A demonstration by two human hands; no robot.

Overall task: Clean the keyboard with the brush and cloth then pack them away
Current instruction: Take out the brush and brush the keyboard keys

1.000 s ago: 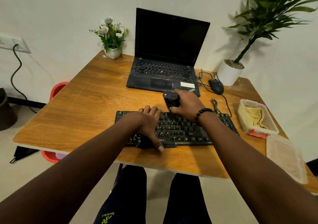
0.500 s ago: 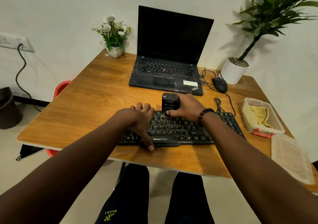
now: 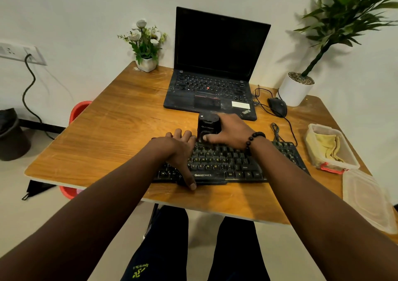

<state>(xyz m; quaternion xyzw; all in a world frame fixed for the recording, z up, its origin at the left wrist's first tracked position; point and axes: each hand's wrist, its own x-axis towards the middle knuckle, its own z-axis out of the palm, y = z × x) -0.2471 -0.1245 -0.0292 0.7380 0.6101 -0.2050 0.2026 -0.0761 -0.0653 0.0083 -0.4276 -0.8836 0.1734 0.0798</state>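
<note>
A black keyboard (image 3: pixel 234 164) with yellow letters lies near the front edge of the wooden table (image 3: pixel 112 134). My left hand (image 3: pixel 178 153) lies flat on its left half, thumb over the front edge, holding it down. My right hand (image 3: pixel 230 134) grips a stubby black brush (image 3: pixel 207 127) that stands upright at the keyboard's top row, left of centre; its bristles are hidden. A yellow cloth (image 3: pixel 325 147) lies folded inside a clear plastic box (image 3: pixel 344 164) at the right side of the table.
An open black laptop (image 3: pixel 215 91) stands behind the keyboard. A mouse (image 3: pixel 277 106) and its cables lie to the right of it. A white potted plant (image 3: pixel 295 88) and a small flower pot (image 3: pixel 146 64) stand at the back. The box's clear lid (image 3: pixel 366 201) rests at the front right edge.
The right hand has slid the brush slightly leftward along the keyboard's top row, closer to the left hand. The head view has shifted a little. The left hand stays planted.
</note>
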